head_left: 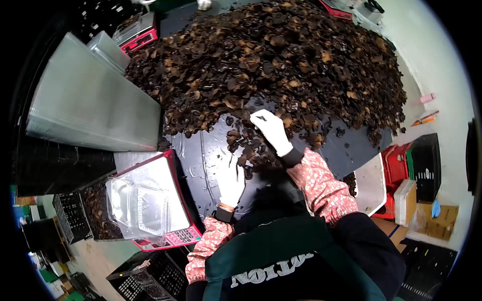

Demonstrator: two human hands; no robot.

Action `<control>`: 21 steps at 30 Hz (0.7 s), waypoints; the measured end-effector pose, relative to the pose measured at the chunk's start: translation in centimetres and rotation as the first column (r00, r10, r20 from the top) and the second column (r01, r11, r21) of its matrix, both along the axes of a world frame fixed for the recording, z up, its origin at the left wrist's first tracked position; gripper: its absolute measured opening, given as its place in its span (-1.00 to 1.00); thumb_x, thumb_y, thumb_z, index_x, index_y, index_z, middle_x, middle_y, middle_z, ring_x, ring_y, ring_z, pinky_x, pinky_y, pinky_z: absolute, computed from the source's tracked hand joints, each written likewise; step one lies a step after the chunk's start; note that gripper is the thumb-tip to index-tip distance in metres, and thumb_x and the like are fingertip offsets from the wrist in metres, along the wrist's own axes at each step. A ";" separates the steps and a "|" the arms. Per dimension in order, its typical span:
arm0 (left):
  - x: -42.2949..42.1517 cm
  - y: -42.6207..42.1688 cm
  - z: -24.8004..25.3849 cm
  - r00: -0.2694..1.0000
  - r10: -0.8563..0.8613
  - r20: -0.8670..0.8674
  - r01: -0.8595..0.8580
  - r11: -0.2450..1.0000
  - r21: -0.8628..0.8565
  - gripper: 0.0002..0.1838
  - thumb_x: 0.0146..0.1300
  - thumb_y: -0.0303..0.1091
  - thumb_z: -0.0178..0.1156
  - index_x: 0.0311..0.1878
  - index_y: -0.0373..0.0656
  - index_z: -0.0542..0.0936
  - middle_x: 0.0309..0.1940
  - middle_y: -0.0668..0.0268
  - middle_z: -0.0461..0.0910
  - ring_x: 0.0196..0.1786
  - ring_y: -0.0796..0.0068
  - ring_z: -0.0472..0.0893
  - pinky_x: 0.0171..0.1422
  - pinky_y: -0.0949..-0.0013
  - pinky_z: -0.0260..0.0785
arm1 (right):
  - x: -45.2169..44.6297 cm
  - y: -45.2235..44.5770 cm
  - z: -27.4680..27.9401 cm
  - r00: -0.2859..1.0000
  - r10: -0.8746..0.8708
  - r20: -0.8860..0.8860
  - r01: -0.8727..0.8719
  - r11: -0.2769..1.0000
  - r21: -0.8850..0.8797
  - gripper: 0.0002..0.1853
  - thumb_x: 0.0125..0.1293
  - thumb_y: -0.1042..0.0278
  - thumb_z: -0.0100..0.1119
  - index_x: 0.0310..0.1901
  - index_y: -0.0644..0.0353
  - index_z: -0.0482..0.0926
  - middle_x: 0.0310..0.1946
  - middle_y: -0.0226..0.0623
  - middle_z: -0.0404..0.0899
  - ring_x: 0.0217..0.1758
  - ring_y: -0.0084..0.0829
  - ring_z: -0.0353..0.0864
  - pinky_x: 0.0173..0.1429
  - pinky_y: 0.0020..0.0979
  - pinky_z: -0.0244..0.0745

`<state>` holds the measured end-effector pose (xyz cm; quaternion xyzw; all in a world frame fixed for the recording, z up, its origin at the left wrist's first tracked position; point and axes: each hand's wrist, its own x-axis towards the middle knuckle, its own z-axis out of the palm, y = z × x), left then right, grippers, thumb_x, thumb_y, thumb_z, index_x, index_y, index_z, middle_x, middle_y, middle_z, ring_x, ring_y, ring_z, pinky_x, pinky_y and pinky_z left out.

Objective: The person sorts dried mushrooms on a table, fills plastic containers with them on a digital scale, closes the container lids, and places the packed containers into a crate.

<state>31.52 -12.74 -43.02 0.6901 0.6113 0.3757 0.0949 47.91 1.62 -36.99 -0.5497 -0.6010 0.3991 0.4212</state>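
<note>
Dark brown wood ear mushrooms (271, 65) lie in a wide heap on the dark table covering (193, 155). A small loose cluster of wood ear mushrooms (251, 150) sits between my two white-gloved hands. My right hand (272, 131) is at the heap's near edge, its thumb and fingers curled together; what is between them, if anything, is hidden. My left hand (231, 183) rests at the cluster's left side with fingers stretched forward, beside the mushrooms. A clear plastic clamshell box (138, 208) lies opened on a red-framed scale (170, 175) to my left.
Stacked clear plastic containers (93, 100) stand at the left. Two more red scales (140, 37) (339, 10) are at the table's far side. A white tub (370, 185) and red crates (396, 163) stand at right; black crates (145, 276) are on the floor at lower left.
</note>
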 end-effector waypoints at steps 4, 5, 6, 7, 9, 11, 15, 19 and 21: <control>-0.2 -0.2 -0.6 0.999 -0.029 0.021 0.029 1.000 0.009 -0.55 0.22 -0.45 0.25 0.20 -0.26 0.54 0.21 -0.09 0.52 0.27 -0.11 0.50 0.40 0.00 0.32 | 6.5 -5.9 0.7 0.943 -0.061 -0.327 -0.048 0.948 -0.316 -0.82 0.43 0.31 0.21 -0.07 0.20 0.65 -0.45 -0.46 0.61 -0.47 -0.72 0.49 -0.37 -0.61 0.38; -0.1 -0.3 -0.7 0.999 -0.026 0.024 0.026 1.000 0.002 -0.55 0.22 -0.45 0.25 0.20 -0.25 0.54 0.23 -0.08 0.51 0.29 -0.10 0.48 0.42 0.00 0.30 | 8.4 -7.5 1.2 0.937 -0.075 -0.342 -0.041 0.946 -0.321 -0.83 0.43 0.32 0.21 -0.07 0.21 0.64 -0.46 -0.46 0.61 -0.47 -0.71 0.49 -0.37 -0.62 0.38; 0.1 -0.2 -0.8 0.999 -0.027 0.024 0.027 1.000 0.013 -0.57 0.23 -0.44 0.25 0.18 -0.25 0.54 0.21 -0.07 0.52 0.27 -0.11 0.50 0.41 -0.01 0.31 | 10.7 -9.1 1.1 0.932 -0.091 -0.352 -0.022 0.952 -0.305 -0.84 0.44 0.32 0.20 -0.09 0.21 0.63 -0.47 -0.47 0.59 -0.48 -0.71 0.49 -0.37 -0.62 0.38; 0.0 -0.1 -0.8 0.999 -0.030 0.021 0.030 0.999 0.023 -0.59 0.23 -0.43 0.24 0.16 -0.26 0.55 0.19 -0.06 0.54 0.26 -0.12 0.51 0.39 -0.02 0.33 | 13.0 -10.8 0.9 0.925 -0.108 -0.365 -0.002 0.957 -0.290 -0.84 0.44 0.32 0.19 -0.10 0.21 0.63 -0.48 -0.48 0.57 -0.49 -0.70 0.49 -0.37 -0.62 0.37; -0.1 0.1 -0.9 0.997 -0.014 0.077 0.012 1.000 0.025 -0.66 0.24 -0.46 0.24 0.09 -0.27 0.58 0.15 -0.03 0.57 0.22 -0.08 0.54 0.39 0.01 0.35 | 17.8 -14.3 1.8 0.955 -0.220 -0.197 0.146 0.931 -0.334 -0.88 0.43 0.35 0.19 -0.13 0.19 0.62 -0.49 -0.48 0.55 -0.49 -0.69 0.49 -0.36 -0.60 0.38; -0.2 0.5 -0.4 0.961 0.055 0.270 -0.037 0.997 -0.072 -0.79 0.31 -0.49 0.17 -0.02 -0.28 0.62 0.04 0.04 0.63 0.11 0.05 0.61 0.30 0.11 0.40 | 22.8 -18.1 2.3 0.945 -0.321 -0.059 0.281 0.892 -0.353 -0.90 0.38 0.37 0.22 -0.18 0.19 0.63 -0.51 -0.52 0.52 -0.46 -0.69 0.49 -0.37 -0.59 0.38; 0.3 3.0 1.5 0.954 0.133 0.270 -0.137 0.991 -0.002 -0.77 0.33 -0.48 0.16 0.02 -0.25 0.62 0.02 0.07 0.64 0.09 0.07 0.60 0.26 0.13 0.40 | 31.0 -24.0 -0.4 0.619 -0.159 0.769 0.408 0.902 -0.142 -0.82 0.28 0.26 0.29 -0.24 0.20 0.64 -0.36 -0.28 0.63 -0.27 -0.24 0.65 -0.13 -0.21 0.54; 3.0 6.1 2.7 0.999 -0.046 -0.002 0.046 0.997 0.063 -0.51 0.22 -0.20 0.33 0.21 -0.14 0.59 0.25 -0.01 0.52 0.32 -0.12 0.44 0.43 -0.06 0.25 | 28.9 -21.8 -1.8 0.610 -0.268 0.746 0.231 0.960 0.157 -0.68 0.23 0.22 0.36 -0.02 0.15 0.70 0.01 -0.12 0.66 0.15 -0.14 0.59 0.25 -0.15 0.47; 5.2 5.3 3.1 0.931 -0.199 -0.307 0.172 0.979 -0.113 -0.41 0.21 -0.05 0.34 0.29 -0.04 0.56 0.38 0.01 0.40 0.47 -0.15 0.26 0.54 -0.18 0.03 | 22.4 -15.9 0.3 0.709 -0.260 0.656 0.096 0.957 0.275 -0.66 0.25 0.25 0.34 0.04 0.14 0.69 0.08 -0.14 0.65 0.20 -0.15 0.58 0.31 -0.21 0.45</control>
